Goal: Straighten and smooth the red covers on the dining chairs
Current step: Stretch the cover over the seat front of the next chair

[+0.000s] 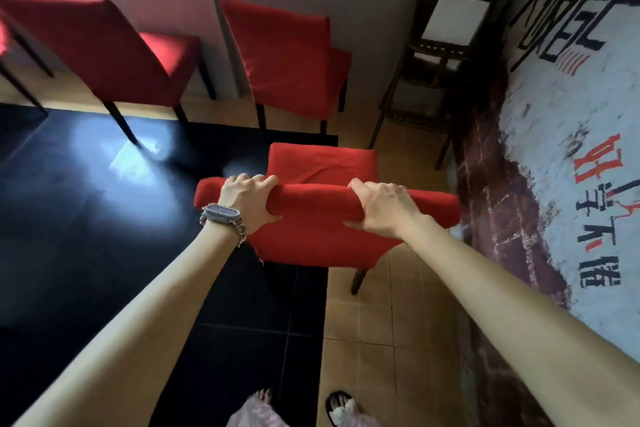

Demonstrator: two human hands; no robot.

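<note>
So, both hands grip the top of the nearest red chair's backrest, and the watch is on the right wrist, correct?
Not quite: the head view shows the watch on the left wrist. The left hand and right hand do both grip the top of the nearest red chair's backrest.

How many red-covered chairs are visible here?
4: nearest chair, gripped by left hand and right hand; middle chair behind it; left chair by the wall; edge chair, cropped far left. Others may be hidden.

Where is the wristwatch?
Head view, left of centre: the wristwatch sits on the left wrist, behind the left hand gripping the nearest chair's red cover.
</note>
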